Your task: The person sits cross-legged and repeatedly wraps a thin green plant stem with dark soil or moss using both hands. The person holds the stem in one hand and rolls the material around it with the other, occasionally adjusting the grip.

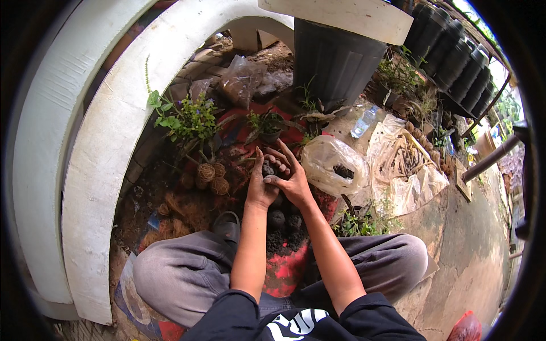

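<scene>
Between my two palms sits a lump of dark soil (268, 169). My left hand (261, 187) cups it from the left, smudged with dirt. My right hand (292, 177) curves around it from the right, its thumb across the near side and some fingers behind. Below my wrists, several dark soil balls (276, 219) rest beside loose black soil (283, 242) on a red sheet (283, 273). Left of my hands lies a cluster of fibre-wrapped balls (212, 177). An open plastic bag (335, 164) with dark soil inside stands just right of my right hand.
Brown coconut fibre (181, 209) lies near my left knee. Potted plants (268, 128) stand beyond my hands, before a large black pot (335, 64). A plastic bottle (364, 122) and a spread plastic sheet (401, 164) lie right. A white curved structure (115, 128) rises on the left.
</scene>
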A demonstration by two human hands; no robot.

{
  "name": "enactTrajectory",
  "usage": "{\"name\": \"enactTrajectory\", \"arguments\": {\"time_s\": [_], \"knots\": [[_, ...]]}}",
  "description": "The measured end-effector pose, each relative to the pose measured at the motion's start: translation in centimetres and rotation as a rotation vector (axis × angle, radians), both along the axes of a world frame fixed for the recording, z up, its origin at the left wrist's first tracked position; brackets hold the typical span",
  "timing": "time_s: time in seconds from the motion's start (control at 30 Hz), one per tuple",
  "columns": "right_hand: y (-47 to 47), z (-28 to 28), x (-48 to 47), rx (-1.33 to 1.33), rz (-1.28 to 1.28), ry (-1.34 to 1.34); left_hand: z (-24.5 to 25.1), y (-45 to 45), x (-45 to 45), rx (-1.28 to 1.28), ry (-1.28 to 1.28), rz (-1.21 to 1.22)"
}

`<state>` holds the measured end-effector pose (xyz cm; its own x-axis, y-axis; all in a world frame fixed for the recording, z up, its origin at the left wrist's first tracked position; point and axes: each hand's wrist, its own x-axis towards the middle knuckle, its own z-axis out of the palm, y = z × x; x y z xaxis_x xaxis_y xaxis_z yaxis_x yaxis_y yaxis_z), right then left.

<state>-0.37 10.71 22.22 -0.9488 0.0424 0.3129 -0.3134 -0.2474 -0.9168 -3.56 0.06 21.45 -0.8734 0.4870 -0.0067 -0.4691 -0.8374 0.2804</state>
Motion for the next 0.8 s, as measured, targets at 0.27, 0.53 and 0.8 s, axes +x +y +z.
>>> {"name": "enactTrajectory", "arguments": {"time_s": [0.27,0.53,0.8], "knots": [[-0.2,0.4,0.3,0.22,-0.076,-0.061,-1.2,0.0,-0.8,0.049,-0.072,-0.037],[-0.5,0.6,0.1,0.084,-0.013,-0.032,0.6,-0.1,-0.1,-0.101,-0.094,0.059],[-0.9,0.2,0.5,0.236,-0.043,-0.04,-1.9,-0.4,-1.3,0.024,-0.193,0.016]]}}
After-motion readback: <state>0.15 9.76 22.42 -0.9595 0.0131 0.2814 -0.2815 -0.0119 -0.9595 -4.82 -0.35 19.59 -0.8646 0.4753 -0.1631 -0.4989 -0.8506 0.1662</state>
